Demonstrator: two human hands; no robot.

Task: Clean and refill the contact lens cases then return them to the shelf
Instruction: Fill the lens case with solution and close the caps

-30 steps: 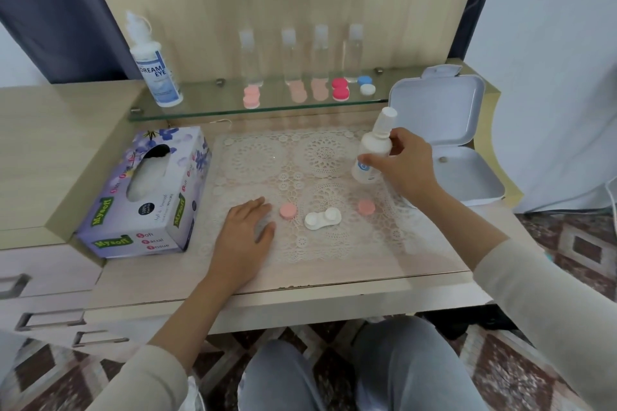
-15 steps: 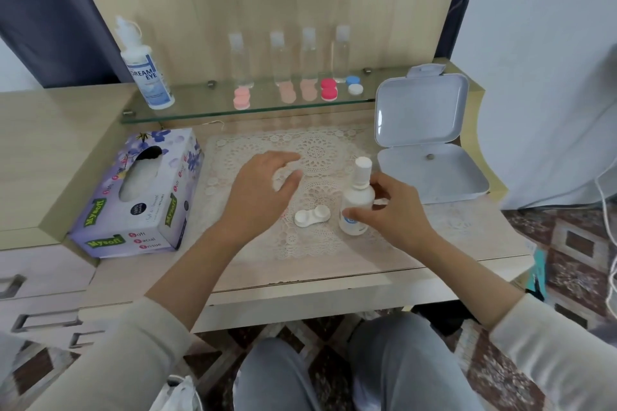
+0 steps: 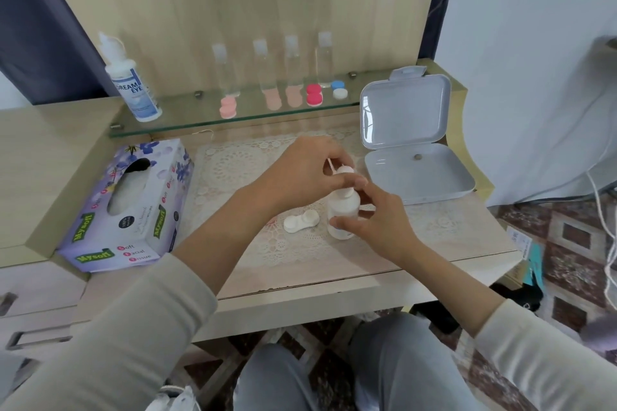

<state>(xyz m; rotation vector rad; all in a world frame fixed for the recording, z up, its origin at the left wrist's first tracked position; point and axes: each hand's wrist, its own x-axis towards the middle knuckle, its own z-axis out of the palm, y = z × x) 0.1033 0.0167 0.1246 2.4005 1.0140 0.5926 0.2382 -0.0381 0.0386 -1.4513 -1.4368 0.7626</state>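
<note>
We are holding the small white bottle [image 3: 344, 210] upright in front of us, our right hand [image 3: 377, 220] wrapping its body with the thumb across the front and the fingers curling round the far side, while our left hand [image 3: 307, 173] is reaching over from above and pinching the cap [image 3: 345, 171] between thumb and fingertips; both grips are narrow and closed on the bottle, whose base is sitting down at the lace mat [image 3: 233, 163]. Just to the left of the grip, close to the bottle but not touching it, the white contact lens case [image 3: 300, 222] is lying flat on the mat with both wells uncapped. Behind and to the right of the grip, an open grey plastic box [image 3: 417, 173] is standing with its lid tilted up. Well to the left of the grip, a tissue box [image 3: 133, 200] is resting on the desk. Beyond the grip, the glass shelf [image 3: 187, 117] is carrying a Dream Eye solution bottle [image 3: 132, 83] at its left end, a row of clear bottles [image 3: 263, 67], pale pink lens cases [image 3: 228, 107], a red lens case [image 3: 314, 94] and a blue and white lens case [image 3: 339, 90]
</note>
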